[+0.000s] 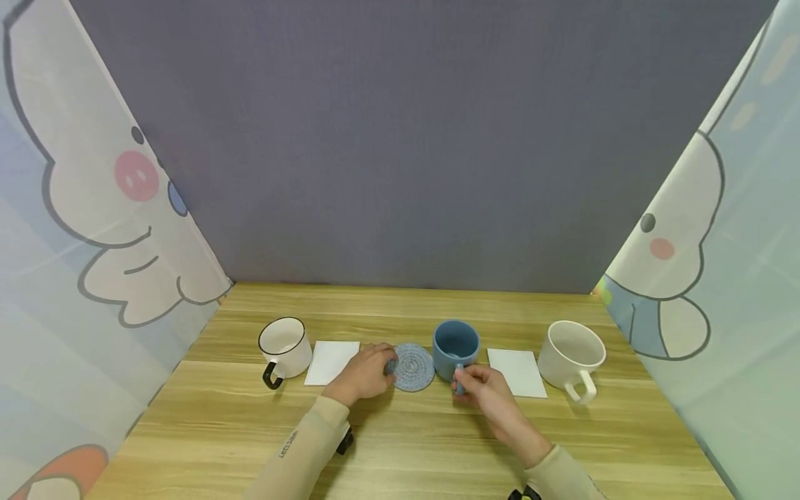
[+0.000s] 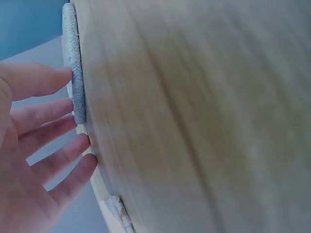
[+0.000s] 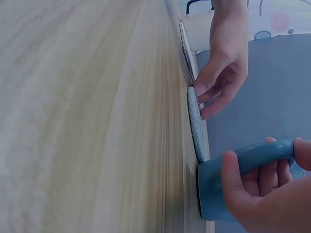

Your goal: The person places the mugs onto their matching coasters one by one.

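A round blue-grey woven coaster point(image 1: 414, 368) lies flat on the table, with a blue mug point(image 1: 455, 347) upright just to its right. My left hand point(image 1: 367, 371) holds the coaster's left rim between thumb and fingertips; in the left wrist view its outer fingers point(image 2: 73, 172) spread loosely beside the coaster's edge point(image 2: 75, 63). With my right hand point(image 1: 490, 396) I grip the mug's handle point(image 1: 460, 382), which points towards me. The right wrist view shows thumb and fingers around that handle point(image 3: 262, 154), and the mug's base at the tabletop beside the coaster point(image 3: 196, 121).
To the left stands a white mug point(image 1: 284, 345) with black rim and handle, beside a white square point(image 1: 331, 362). Another white square point(image 1: 517, 373) and a larger white mug point(image 1: 571, 356) are at the right. A grey panel point(image 1: 406, 153) rises behind the wooden table point(image 1: 406, 451).
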Demonstrator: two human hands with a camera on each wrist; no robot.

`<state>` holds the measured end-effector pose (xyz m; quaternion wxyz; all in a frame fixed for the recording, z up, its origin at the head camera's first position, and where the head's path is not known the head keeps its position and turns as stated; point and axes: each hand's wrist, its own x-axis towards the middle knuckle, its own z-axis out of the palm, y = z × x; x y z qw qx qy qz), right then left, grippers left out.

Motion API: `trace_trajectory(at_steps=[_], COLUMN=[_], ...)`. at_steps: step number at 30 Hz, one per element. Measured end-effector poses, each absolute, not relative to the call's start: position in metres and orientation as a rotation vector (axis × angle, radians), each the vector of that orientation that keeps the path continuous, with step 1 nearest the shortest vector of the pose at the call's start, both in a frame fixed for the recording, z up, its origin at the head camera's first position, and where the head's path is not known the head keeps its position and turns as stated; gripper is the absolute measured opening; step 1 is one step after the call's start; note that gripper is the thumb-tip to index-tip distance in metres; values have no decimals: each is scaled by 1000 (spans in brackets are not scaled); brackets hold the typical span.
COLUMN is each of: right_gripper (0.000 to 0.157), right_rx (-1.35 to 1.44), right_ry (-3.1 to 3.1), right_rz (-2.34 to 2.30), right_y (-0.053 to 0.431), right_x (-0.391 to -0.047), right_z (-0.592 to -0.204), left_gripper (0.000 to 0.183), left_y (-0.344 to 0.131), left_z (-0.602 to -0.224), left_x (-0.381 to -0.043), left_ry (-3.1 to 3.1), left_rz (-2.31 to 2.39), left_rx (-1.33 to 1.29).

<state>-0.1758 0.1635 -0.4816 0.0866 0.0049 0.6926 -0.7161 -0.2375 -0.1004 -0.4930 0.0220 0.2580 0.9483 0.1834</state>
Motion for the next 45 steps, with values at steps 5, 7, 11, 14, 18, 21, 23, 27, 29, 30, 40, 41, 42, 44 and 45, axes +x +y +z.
trace_trajectory(at_steps=[5, 7, 11, 14, 18, 21, 23, 27, 29, 30, 40, 41, 42, 44, 45], right_gripper=[23, 22, 20, 19, 20, 20, 21, 21, 21, 21, 23, 23, 24, 25, 25], right_rx=[74, 96, 129, 151, 171, 179, 175, 154, 139, 131, 61, 56, 53, 46, 43], right_ry=[2109, 2129, 2158, 2158, 2171, 2191, 2207, 2223, 2235, 2242, 2349, 2354, 2360, 2372, 2375], right_rz=[-2165, -2178, -2200, -2218, -2219, -2208, -2201, -2196, -2194, -2193, -2143, -2143, -2141, -2136, -2132], right_y=[161, 160, 159, 159, 159, 160, 161, 163, 164, 164, 168, 169, 169, 171, 171], right_x=[-176, -175, -174, -175, -177, -178, -179, -179, -180, -181, -184, -185, -185, -186, -187], right_z=[-479, -477, -474, -472, -470, -471, -472, -471, -470, -470, -460, -459, -457, -455, -454], left_gripper=[34, 34, 33, 33, 34, 34, 35, 36, 36, 36, 36, 35, 35, 35, 35], left_y=[-100, -99, -99, -100, -100, -101, -101, -101, -101, -101, -101, -101, -101, -101, -101], left_z=[-491, -491, -493, -493, -493, -492, -492, -493, -493, -493, -491, -491, -491, -491, -491], left_x=[-237, -238, -239, -239, -239, -238, -238, -238, -239, -239, -238, -238, -238, -238, -238], left_ry=[2935, 2933, 2933, 2939, 2939, 2930, 2922, 2907, 2905, 2904, 2905, 2905, 2905, 2907, 2908], left_rz=[575, 575, 579, 578, 576, 579, 583, 589, 590, 590, 596, 594, 593, 590, 589], left_rx=[797, 794, 792, 793, 790, 783, 778, 768, 765, 763, 756, 758, 759, 766, 768])
